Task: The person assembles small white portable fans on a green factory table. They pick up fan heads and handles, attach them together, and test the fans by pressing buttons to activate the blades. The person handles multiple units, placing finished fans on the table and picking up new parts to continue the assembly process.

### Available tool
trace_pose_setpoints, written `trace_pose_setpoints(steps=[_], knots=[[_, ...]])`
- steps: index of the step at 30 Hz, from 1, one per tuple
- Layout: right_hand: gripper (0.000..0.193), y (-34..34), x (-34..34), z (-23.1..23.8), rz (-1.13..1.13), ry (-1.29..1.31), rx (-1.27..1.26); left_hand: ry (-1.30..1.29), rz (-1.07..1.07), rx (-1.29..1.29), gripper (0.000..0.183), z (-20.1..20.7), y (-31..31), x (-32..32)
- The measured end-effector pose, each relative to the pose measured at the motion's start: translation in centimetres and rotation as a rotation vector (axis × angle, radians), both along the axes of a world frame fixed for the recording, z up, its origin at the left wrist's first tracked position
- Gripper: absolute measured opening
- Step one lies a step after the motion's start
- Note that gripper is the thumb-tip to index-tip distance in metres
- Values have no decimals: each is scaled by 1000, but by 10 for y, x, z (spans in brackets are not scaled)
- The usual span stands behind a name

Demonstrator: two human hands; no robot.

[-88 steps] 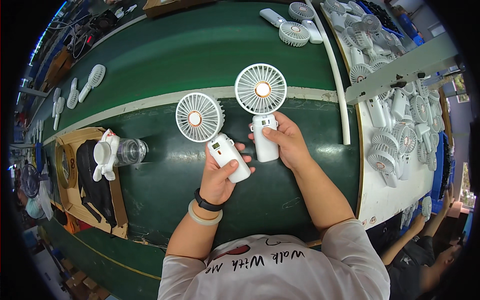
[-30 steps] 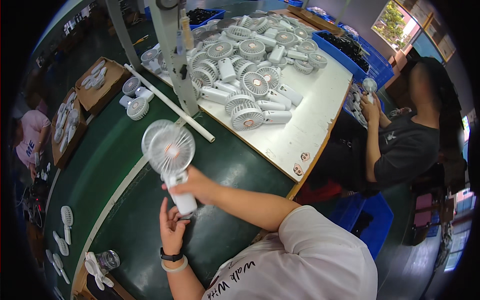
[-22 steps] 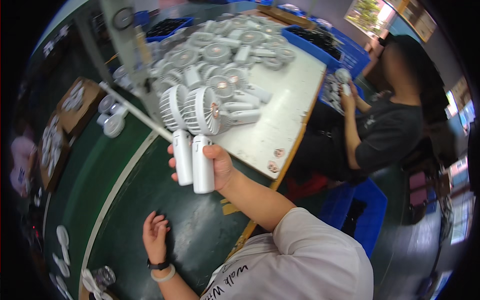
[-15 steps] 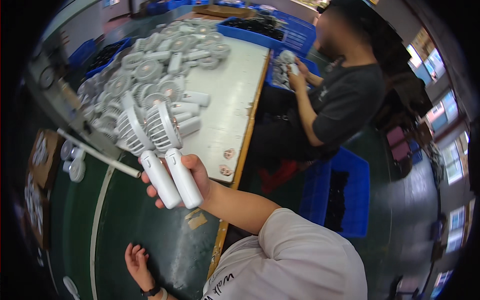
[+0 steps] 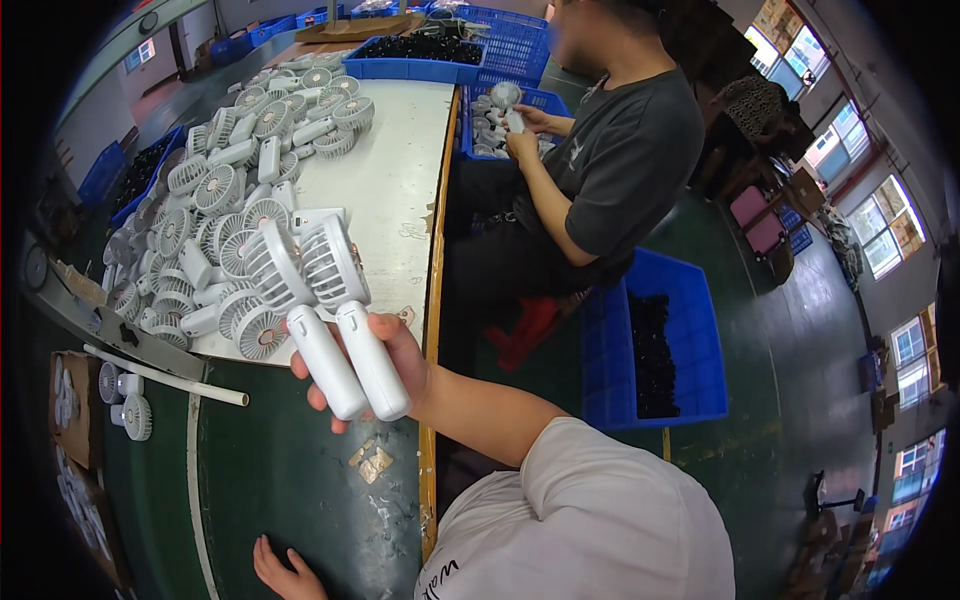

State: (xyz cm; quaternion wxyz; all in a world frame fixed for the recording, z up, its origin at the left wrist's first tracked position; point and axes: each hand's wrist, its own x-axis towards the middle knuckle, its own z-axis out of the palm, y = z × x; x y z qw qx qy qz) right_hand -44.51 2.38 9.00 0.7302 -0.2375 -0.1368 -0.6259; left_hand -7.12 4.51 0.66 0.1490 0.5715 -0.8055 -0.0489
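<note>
My right hand (image 5: 405, 358) is closed round the handles of two white handheld fans, held side by side with their caged heads up and tilted left. One is the left fan (image 5: 326, 362), the other the right fan (image 5: 372, 360); the fingers are partly hidden behind them. At the lower left, my left hand (image 5: 284, 570) is empty, fingers apart, over a green surface (image 5: 300, 470). Beyond the held fans, a large heap of similar white fans (image 5: 215, 190) covers the left part of a white tabletop (image 5: 390, 150).
A co-worker (image 5: 625, 150) sits at right, holding a white fan (image 5: 507, 100) over a blue crate of fans (image 5: 550, 102). Blue bins with dark parts (image 5: 700, 350) stand beside and beyond. A white pipe (image 5: 170, 375) juts out at left, near cardboard boxes (image 5: 78, 420) of fans.
The view has swung right, so the heap and table sit further left. My right hand keeps both fans. My left hand appears lower, its fingers straighter. The co-worker's fan is raised upright.
</note>
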Motion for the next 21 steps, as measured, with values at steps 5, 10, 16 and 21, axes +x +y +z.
trace_pose_setpoints(steps=[5,10,16,21], knots=[[71,-2,3,0,-12,6,111,-157,-19,46,50,12,18,-10],[72,-7,14,9,-46,61,126,-177,-33,59,52,13,20,-6],[68,-12,23,15,-63,109,166,-146,-32,108,54,17,19,-4],[63,-13,20,15,-156,158,287,-103,-37,114,55,16,20,-4]])
